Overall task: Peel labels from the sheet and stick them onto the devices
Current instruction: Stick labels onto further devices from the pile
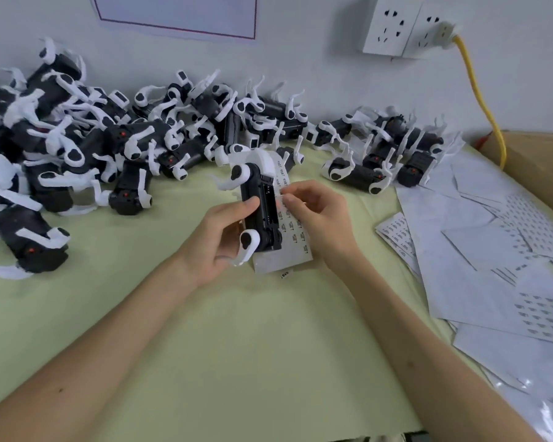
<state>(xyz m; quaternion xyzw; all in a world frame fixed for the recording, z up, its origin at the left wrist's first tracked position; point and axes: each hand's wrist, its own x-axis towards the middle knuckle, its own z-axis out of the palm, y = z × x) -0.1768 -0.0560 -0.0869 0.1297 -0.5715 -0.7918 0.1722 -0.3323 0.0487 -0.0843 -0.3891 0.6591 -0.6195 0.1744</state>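
While gripping device (262, 212) in curled left hand (224, 232) and pinching label (283, 197) with right hand (318, 215), could stick it crooked through wobble.

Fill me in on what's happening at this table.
A person is labelling devices. The left hand grips a black-and-white device above the label sheet, while the right hand pinches a small label beside the device's edge. A pile of devices lies behind; more sheets are spread at the right.

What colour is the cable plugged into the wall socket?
Yellow. The cable shows best in the head view, at the upper right.
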